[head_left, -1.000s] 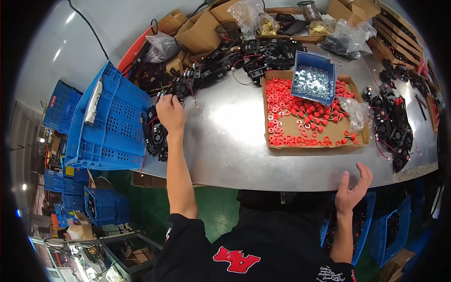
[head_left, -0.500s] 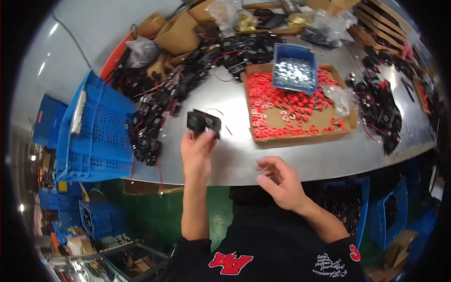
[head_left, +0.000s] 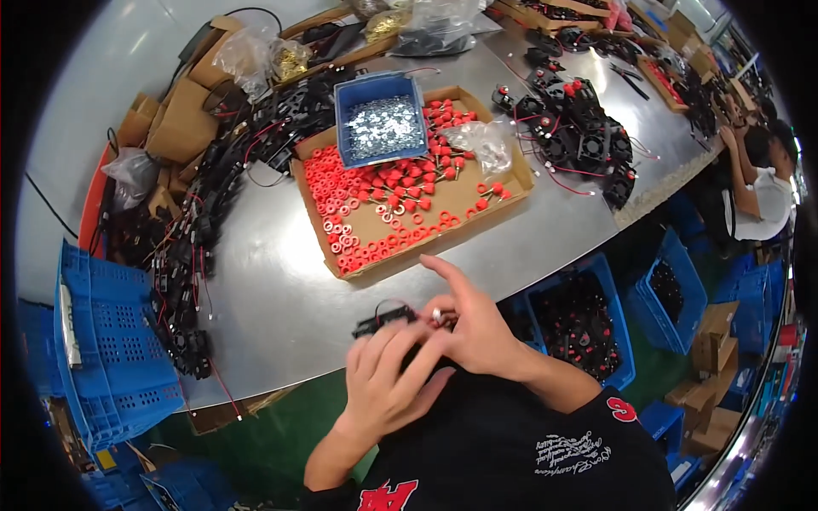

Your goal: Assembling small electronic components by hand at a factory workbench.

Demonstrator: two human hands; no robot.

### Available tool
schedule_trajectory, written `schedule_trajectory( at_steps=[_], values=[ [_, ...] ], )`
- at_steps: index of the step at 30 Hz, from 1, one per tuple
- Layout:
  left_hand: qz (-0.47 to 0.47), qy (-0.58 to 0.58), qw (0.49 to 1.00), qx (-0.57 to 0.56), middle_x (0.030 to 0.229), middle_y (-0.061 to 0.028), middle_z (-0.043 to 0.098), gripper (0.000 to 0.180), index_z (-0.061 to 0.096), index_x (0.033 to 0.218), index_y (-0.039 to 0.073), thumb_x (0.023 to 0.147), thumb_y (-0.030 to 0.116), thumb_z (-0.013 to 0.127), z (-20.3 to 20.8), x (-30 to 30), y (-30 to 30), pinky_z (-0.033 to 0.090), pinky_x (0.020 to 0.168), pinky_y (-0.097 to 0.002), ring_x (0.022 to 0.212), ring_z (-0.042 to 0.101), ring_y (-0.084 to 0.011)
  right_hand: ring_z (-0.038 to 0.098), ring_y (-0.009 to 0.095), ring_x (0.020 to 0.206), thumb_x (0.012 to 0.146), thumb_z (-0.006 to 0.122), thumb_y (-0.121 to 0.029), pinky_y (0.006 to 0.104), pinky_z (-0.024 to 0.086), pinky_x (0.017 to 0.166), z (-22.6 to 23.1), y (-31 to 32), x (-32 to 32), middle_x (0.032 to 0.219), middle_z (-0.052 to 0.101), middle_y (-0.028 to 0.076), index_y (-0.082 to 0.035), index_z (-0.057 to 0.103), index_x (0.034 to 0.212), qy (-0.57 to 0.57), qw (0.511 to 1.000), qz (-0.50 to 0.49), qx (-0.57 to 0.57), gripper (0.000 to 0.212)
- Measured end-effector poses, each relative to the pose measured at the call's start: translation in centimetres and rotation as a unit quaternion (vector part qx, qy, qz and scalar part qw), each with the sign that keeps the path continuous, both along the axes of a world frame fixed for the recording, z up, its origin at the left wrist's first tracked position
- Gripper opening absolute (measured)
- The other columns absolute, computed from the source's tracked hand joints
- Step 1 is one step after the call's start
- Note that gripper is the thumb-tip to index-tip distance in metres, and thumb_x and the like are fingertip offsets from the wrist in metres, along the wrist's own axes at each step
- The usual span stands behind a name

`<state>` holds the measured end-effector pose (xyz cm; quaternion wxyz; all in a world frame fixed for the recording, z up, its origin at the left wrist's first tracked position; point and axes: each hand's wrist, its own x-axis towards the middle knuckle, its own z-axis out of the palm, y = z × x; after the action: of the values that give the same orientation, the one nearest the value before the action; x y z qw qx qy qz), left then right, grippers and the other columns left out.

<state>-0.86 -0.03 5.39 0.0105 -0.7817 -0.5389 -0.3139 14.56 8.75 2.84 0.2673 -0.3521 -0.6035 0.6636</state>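
Note:
My left hand (head_left: 385,377) grips a small black fan unit with red and black wires (head_left: 383,319) close to my chest, at the near edge of the metal table (head_left: 273,289). My right hand (head_left: 473,328) meets it from the right, fingers pinched on a small part at the fan's side; the index finger points up. Beyond them lies a flat cardboard tray (head_left: 426,223) with several red washers and red terminal posts, and a blue bin of silvery metal parts (head_left: 379,128) stands in it.
A row of black wired fans (head_left: 183,281) curves along the table's left. More finished fans (head_left: 571,128) are piled at the right. A blue crate (head_left: 102,341) sits at left, blue bins (head_left: 579,315) below the table edge. Another person (head_left: 758,179) works far right.
My left hand brought a fan from the left pile toward my body. My right hand rose from the table edge and joined it. The view swung right.

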Motion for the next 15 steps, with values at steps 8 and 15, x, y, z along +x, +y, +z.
schedule_trajectory(
  at_steps=[8, 15],
  values=[
    [-0.001, -0.011, 0.995, -0.100, 0.116, -0.0121, 0.061, 0.069, 0.053, 0.130, 0.001, 0.064, 0.007, 0.072, -1.2, 0.2, 1.5, 0.043, 0.089, -0.0405, 0.106, 0.059, -0.0284, 0.061, 0.008, 0.078, 0.085, 0.071, 0.003, 0.0232, 0.050, 0.071, 1.5, 0.0, 1.2, 0.084, 0.063, 0.002, -0.004, 0.018, 0.154, 0.079, 0.989, -0.002, -0.122, 0.087],
    [0.171, -0.174, 0.954, -0.176, 0.084, -0.0152, 0.060, 0.032, 0.060, 0.100, 0.003, 0.069, 0.007, 0.069, -2.1, -2.1, 0.4, 0.047, 0.064, -0.0428, 0.074, 0.059, -0.0356, 0.066, 0.020, 0.082, 0.089, 0.067, -0.018, 0.0342, 0.052, 0.076, 1.0, 8.2, 2.6, 0.088, 0.070, 0.010, -0.001, 0.071, 0.087, -0.162, 0.933, -0.101, 0.306, 0.018]
  ],
)
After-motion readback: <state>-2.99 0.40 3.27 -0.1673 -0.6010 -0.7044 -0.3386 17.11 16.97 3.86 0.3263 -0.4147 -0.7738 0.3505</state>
